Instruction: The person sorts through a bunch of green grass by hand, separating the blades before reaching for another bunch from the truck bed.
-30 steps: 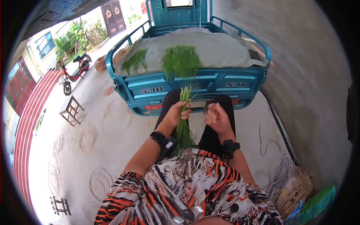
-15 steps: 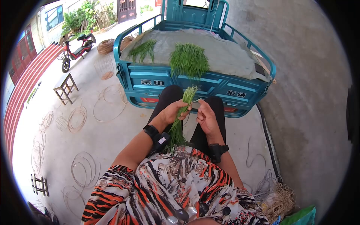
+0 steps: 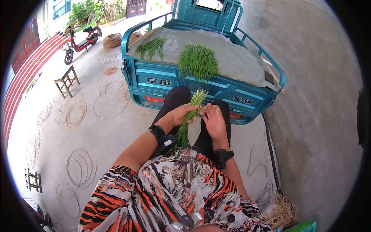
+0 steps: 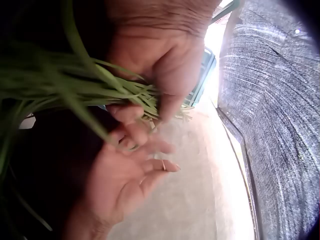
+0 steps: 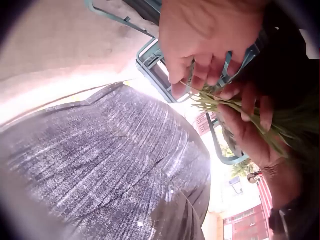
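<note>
A bunch of long green stalks [image 3: 184, 129] hangs over the lap, pale ends up, gripped near those ends by the left hand [image 3: 181, 115]. In the left wrist view the left hand [image 4: 155, 60] has its thumb and fingers around the stalks [image 4: 90, 82]. Close beside the pale ends is the right hand [image 3: 215, 120], palm up, its thumb and forefinger pinching what looks like a thin strand. The right wrist view shows the right hand [image 5: 207, 45] at the ends of the stalks [image 5: 215, 101], with the left hand [image 5: 247, 132] below; the strand is hard to make out there.
A teal cargo tricycle [image 3: 152, 73] stands just ahead, two piles of green stalks [image 3: 198, 62] [image 3: 153, 48] on its grey cover [image 3: 235, 62]. Wire loops [image 3: 79, 166], a wooden stool [image 3: 66, 82] and a red scooter [image 3: 82, 44] are at left. Dry fibres [image 3: 281, 212] lie at lower right.
The right hand has come from apart, near the right knee, to beside the pale ends of the bunch. The left hand still grips the bunch. The head view has turned somewhat.
</note>
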Motion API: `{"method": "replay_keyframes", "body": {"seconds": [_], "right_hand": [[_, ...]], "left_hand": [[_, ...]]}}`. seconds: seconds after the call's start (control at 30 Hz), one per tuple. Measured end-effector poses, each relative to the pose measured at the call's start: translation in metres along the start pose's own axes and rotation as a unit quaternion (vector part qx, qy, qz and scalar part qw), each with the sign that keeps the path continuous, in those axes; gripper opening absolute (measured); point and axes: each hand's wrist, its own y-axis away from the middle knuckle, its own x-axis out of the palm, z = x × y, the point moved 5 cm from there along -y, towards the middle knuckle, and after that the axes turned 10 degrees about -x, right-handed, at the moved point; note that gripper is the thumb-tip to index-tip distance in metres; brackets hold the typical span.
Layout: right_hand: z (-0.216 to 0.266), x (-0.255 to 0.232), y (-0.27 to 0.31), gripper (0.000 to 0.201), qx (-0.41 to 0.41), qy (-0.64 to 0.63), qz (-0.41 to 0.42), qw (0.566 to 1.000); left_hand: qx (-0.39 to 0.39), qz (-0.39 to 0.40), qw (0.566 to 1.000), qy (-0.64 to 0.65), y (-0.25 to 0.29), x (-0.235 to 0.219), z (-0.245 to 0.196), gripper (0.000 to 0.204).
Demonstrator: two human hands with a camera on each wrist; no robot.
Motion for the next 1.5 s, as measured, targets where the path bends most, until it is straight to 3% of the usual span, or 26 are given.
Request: {"method": "replay_keyframes", "body": {"seconds": [0.07, 0.2, 0.3, 0.33, 0.43, 0.53, 0.63, 0.73, 0.93, 1.13, 1.5], "right_hand": [[0.004, 0.001, -0.001, 0.022, -0.007, -0.087, -0.03, 0.996], [0.015, -0.011, -0.006, 0.022, 0.008, -0.307, 0.047, 0.95], [0.026, -0.013, -0.009, 0.026, 0.013, -0.381, 0.143, 0.913], [0.025, -0.022, -0.013, 0.029, 0.011, -0.373, 0.093, 0.923], [0.012, -0.029, -0.018, 0.029, 0.125, -0.302, 0.049, 0.944], [0.002, -0.024, -0.027, 0.027, 0.169, -0.242, 0.0, 0.955], [-0.002, -0.015, -0.038, 0.024, 0.185, -0.147, 0.014, 0.972], [-0.001, -0.013, -0.045, 0.022, 0.156, -0.027, 0.009, 0.987], [-0.009, -0.024, -0.036, 0.019, 0.1, -0.069, 0.017, 0.992], [-0.017, -0.02, -0.026, 0.023, 0.124, 0.045, 0.038, 0.991], [-0.014, -0.02, -0.028, 0.023, 0.088, 0.002, 0.022, 0.996]], "left_hand": [[-0.002, -0.015, 1.0, 0.009, -0.001, 0.003, 0.001, 0.018], [0.006, 0.027, 0.999, 0.017, -0.011, -0.009, 0.005, 0.017], [0.006, 0.026, 0.999, 0.029, -0.014, -0.016, 0.009, 0.016], [0.006, 0.022, 0.999, 0.035, -0.015, -0.017, 0.009, 0.016], [0.001, 0.056, 0.998, 0.041, -0.013, -0.012, 0.007, 0.017], [-0.014, 0.071, 0.996, 0.048, -0.008, -0.004, 0.006, 0.019], [-0.016, 0.092, 0.995, 0.029, -0.002, 0.002, 0.005, 0.021], [-0.047, 0.108, 0.992, 0.037, -0.005, -0.002, 0.008, 0.022], [-0.011, 0.046, 0.999, 0.004, -0.007, -0.003, 0.007, 0.021], [-0.023, 0.051, 0.998, 0.029, -0.008, -0.003, 0.008, 0.019], [-0.023, 0.019, 0.999, -0.014, -0.012, -0.007, 0.011, 0.023]]}}
